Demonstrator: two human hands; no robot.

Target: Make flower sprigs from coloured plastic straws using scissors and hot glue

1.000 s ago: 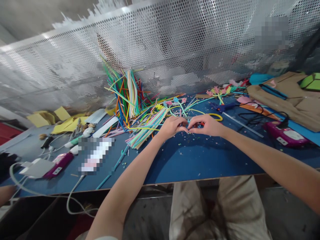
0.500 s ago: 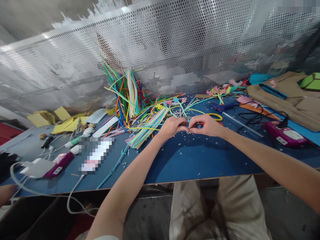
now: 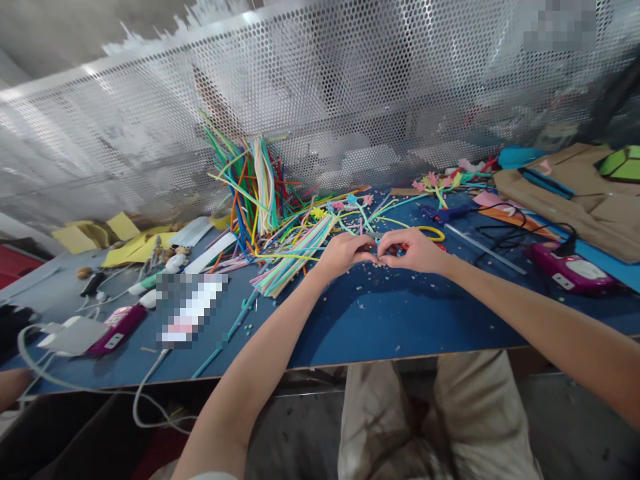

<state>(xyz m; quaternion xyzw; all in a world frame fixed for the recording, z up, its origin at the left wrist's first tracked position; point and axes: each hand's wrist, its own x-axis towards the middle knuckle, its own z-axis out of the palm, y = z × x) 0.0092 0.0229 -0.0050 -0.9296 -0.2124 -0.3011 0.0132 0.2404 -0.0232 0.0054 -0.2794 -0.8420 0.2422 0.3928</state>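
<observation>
Above the blue table, my left hand [image 3: 346,256] and my right hand [image 3: 414,251] meet with their fingertips pinched together. Whatever is between the fingers is too small and hidden to make out. Just left of my left hand lies a bundle of pastel pipe cleaners [image 3: 295,263]. Behind the hands are small pink, blue and yellow pipe-cleaner flowers [image 3: 353,201] on pale green stems. A yellow loop handle [image 3: 434,233] shows beyond my right hand, with a bit of red close by. Tiny coloured scraps are scattered under and around both hands.
A large stack of colourful pipe cleaners [image 3: 265,193] leans against the perforated metal panel [image 3: 350,87]. To the right are a blue glue gun [image 3: 445,213], a purple power strip [image 3: 570,268] and brown paper [image 3: 600,200]. Leftward, a phone [image 3: 195,310] trails a white cable; another person's arm [image 3: 13,387] shows.
Both hands stay in nearly the same place, fingertips still together, with only a very slight shift of the fingers. Nothing else has visibly moved.
</observation>
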